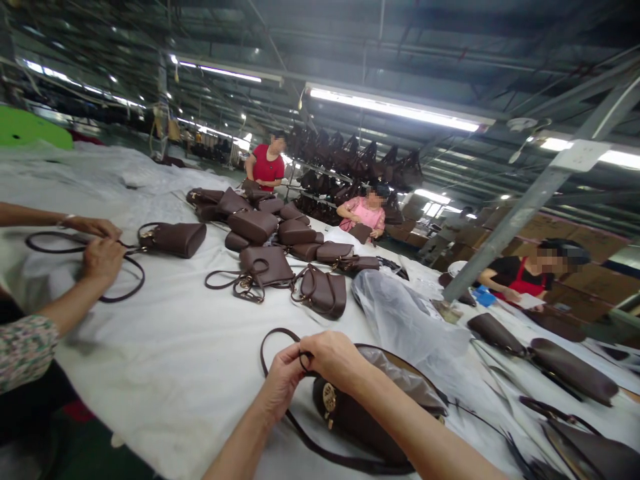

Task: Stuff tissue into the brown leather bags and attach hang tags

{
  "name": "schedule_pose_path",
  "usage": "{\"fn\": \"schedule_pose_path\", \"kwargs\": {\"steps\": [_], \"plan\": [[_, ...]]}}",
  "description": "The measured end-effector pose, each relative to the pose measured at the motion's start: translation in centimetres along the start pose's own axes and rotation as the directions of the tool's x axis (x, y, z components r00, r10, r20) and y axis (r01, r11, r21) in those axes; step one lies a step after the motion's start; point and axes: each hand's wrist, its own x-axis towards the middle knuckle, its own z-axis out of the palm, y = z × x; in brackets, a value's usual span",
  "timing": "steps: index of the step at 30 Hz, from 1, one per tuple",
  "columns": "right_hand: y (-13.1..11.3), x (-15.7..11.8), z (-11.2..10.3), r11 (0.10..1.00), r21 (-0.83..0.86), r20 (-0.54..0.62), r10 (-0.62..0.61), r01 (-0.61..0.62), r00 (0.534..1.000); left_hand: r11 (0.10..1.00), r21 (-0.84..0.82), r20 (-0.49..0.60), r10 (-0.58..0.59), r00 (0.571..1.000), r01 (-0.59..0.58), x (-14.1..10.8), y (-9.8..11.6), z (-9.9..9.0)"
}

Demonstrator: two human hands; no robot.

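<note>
My left hand (281, 381) and my right hand (327, 355) meet in front of me, both pinched closed on a thin dark brown strap (320, 451). Part of the strap stands up in a loop beside my left hand; the rest curves down along the near side of a dark brown handbag (353, 423). That bag lies on the white-covered table with its mouth showing a grey lining (397, 368). A round gold emblem (329, 398) sits on its front. My right forearm crosses over the bag and hides part of it.
At left, a co-worker's hands (103, 257) hold the strap of another brown bag (181, 239). Several brown bags (253, 227) are heaped mid-table. Clear plastic sheeting (395, 320) lies beyond my bag. More bags (573, 367) lie at right, near a slanted metal post (520, 213). Other people work beyond.
</note>
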Motion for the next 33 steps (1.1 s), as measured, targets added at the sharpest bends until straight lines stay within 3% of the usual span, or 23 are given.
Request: {"fn": "schedule_pose_path", "kwargs": {"steps": [4,6,9,11,13,15,16,17,19,21,22,24,27,30,33], "plan": [[0.2,-0.2,1.6,0.991,0.064,-0.013,-0.116,0.117,0.993,0.977,0.204,0.010,-0.072,0.997,0.069,-0.3,2.0,0.2],[0.9,-0.6,2.2,0.967,0.165,-0.132,-0.172,0.193,0.976,0.947,0.309,0.038,-0.107,0.994,0.090,-0.3,2.8,0.5],[2.8,-1.7,2.5,0.905,0.278,-0.342,-0.221,0.323,0.913,0.914,0.403,0.072,-0.090,0.993,0.053,-0.2,4.2,0.4],[4.3,-2.7,2.1,0.930,0.225,-0.385,-0.189,0.291,0.903,0.866,0.498,0.063,-0.083,0.995,0.041,-0.7,5.6,-0.6],[5.6,-3.9,1.6,0.980,0.135,-0.328,-0.098,0.149,0.940,0.760,0.648,0.017,-0.070,0.997,0.043,-1.7,7.6,-2.7],[6.4,-4.9,1.2,0.998,0.061,-0.201,0.001,0.011,0.980,0.650,0.759,-0.068,0.019,0.997,0.040,-3.3,10.0,-5.2],[6.6,-5.3,1.1,0.999,0.039,-0.138,0.034,-0.029,0.990,0.621,0.781,-0.082,-0.003,0.997,0.066,-4.2,11.1,-6.4],[6.6,-5.5,1.1,0.999,0.024,-0.093,0.049,-0.047,0.994,0.597,0.796,-0.067,-0.087,0.994,0.105,-5.1,12.0,-7.3],[6.4,-5.8,1.1,0.999,0.011,-0.069,0.051,-0.050,0.996,0.505,0.844,0.015,-0.357,0.934,0.180,-6.7,13.0,-8.0],[6.2,-5.9,1.1,0.999,0.029,-0.090,0.048,-0.046,0.995,0.404,0.904,0.065,-0.458,0.886,0.142,-7.4,12.6,-7.3],[6.2,-6.0,1.0,0.998,0.047,-0.102,0.041,-0.037,0.994,0.360,0.929,0.084,-0.425,0.901,0.083,-7.3,11.9,-6.4],[6.2,-6.2,0.9,0.996,0.084,-0.126,0.014,-0.003,0.992,0.275,0.959,0.140,-0.247,0.959,-0.070,-6.1,9.7,-4.3],[6.4,-6.6,0.9,0.991,0.119,-0.177,-0.032,0.053,0.984,0.209,0.942,0.279,-0.053,0.959,-0.263,-2.4,5.5,-1.3],[6.8,-7.0,1.3,0.994,0.106,-0.209,-0.017,0.040,0.978,0.016,0.896,0.441,-0.151,0.885,-0.444,1.6,2.4,0.3],[7.4,-7.5,2.1,0.992,0.122,-0.243,0.016,0.014,0.970,-0.192,0.829,0.472,-0.263,0.842,-0.525,4.3,2.2,0.5]]}}
